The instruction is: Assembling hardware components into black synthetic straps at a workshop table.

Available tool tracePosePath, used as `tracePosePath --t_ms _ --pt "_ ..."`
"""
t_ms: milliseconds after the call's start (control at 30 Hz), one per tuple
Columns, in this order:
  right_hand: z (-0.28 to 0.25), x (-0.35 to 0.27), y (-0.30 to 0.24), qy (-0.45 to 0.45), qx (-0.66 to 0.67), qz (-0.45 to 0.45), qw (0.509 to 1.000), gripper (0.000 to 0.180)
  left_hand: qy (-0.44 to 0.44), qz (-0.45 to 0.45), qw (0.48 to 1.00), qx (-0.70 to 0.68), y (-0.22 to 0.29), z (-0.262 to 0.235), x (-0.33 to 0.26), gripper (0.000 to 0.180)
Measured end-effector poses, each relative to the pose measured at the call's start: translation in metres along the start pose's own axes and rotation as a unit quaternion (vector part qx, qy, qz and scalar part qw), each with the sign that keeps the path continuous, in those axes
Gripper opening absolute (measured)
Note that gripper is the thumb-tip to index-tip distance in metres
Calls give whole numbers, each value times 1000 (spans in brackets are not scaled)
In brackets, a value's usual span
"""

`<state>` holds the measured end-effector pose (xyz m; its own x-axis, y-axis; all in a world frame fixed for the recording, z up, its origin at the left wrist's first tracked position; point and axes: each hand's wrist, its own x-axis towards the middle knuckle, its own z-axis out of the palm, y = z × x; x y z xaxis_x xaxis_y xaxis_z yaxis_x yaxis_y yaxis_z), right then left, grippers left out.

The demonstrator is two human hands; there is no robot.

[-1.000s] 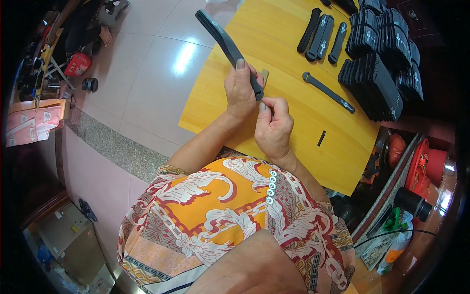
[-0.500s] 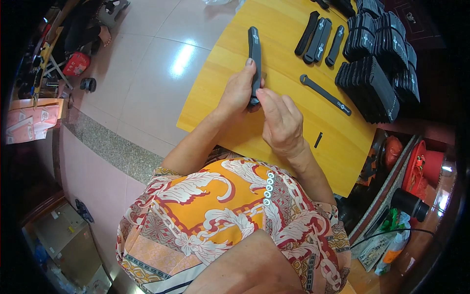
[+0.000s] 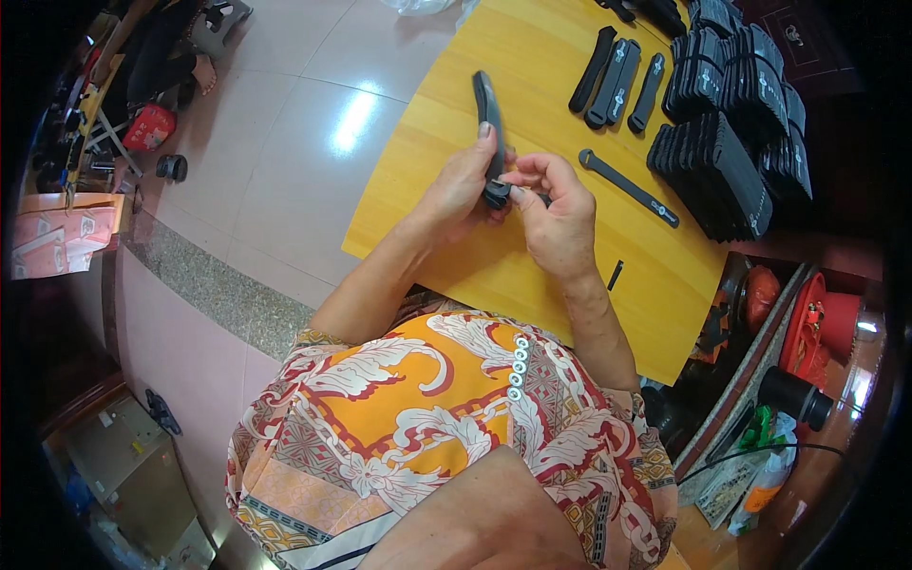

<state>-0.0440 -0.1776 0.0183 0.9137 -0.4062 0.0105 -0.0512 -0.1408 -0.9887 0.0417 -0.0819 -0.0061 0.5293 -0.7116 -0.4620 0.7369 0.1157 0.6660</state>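
While the left hand (image 3: 461, 185) is gripping a long black strap (image 3: 489, 119) above the yellow desk (image 3: 427, 218), its fingers are wrapping tight around it. The right hand (image 3: 556, 214) is pinching the strap's lower end. Another black strap (image 3: 629, 187) is lying at three o'clock.

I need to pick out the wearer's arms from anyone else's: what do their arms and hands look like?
Both forearms are bare, with no gloves, watch or rings visible on the left hand or right hand. The short-sleeved shirt is orange with white, red and brown scroll patterns and a row of pale buttons.
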Motion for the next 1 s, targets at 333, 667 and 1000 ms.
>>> tracePosePath --t_ms 333,667,1000 --pt "6 15 -3 -29 -195 -190 962 14 -77 197 957 197 7 -21 -22 57" --pt "9 26 6 -26 -203 -232 951 17 -77 297 883 355 0 -37 -19 56" --pt "18 46 -14 95 -181 -180 962 15 -30 240 966 92 0 -16 -14 54"
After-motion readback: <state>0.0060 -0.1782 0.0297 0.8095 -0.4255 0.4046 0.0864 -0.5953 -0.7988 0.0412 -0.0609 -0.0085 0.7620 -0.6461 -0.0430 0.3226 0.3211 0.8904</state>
